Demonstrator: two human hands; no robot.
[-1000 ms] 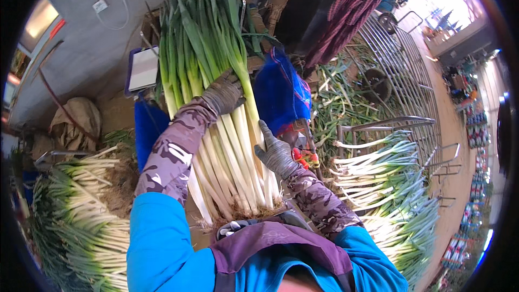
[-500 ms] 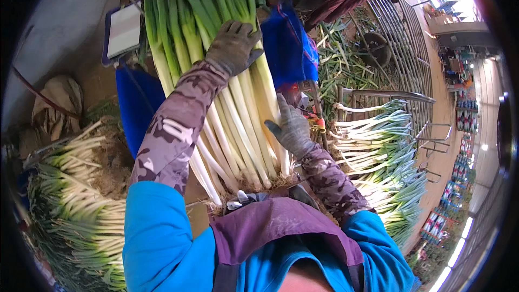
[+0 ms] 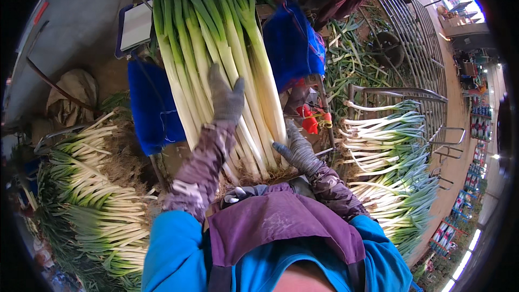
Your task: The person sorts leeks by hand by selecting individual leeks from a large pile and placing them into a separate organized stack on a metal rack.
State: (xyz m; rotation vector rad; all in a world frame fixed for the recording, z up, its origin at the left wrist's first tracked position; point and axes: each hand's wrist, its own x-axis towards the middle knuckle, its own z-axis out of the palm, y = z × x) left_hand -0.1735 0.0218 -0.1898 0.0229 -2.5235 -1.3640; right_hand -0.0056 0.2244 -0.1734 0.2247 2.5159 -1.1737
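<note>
A thick bunch of long green onions (image 3: 238, 97) lies before me, its green leaves pointing away and its roots toward my apron. On top of the white stalks rests my left hand (image 3: 226, 97) in a grey glove, open, the fingers stretched along the bunch. My right hand (image 3: 300, 150), gloved too, is at the bunch's right edge near the root end. Its fingers are apart and its thumb is at the outermost stalk. Neither hand is wrapped round anything. Blue cloths (image 3: 154, 105) hang at both sides of the bunch.
More green onions are heaped at left (image 3: 102, 205) and right (image 3: 389, 167). A metal rack (image 3: 413, 43) and loose green leaves (image 3: 351, 57) are at the far right. A white flat panel (image 3: 136, 26) stands at the upper left, with a sack (image 3: 73, 94) below it.
My left hand has come nearer, from the green-white part down onto the white stalks. My right hand has lowered slightly along the bunch's right side. The whole view has shifted a little.
</note>
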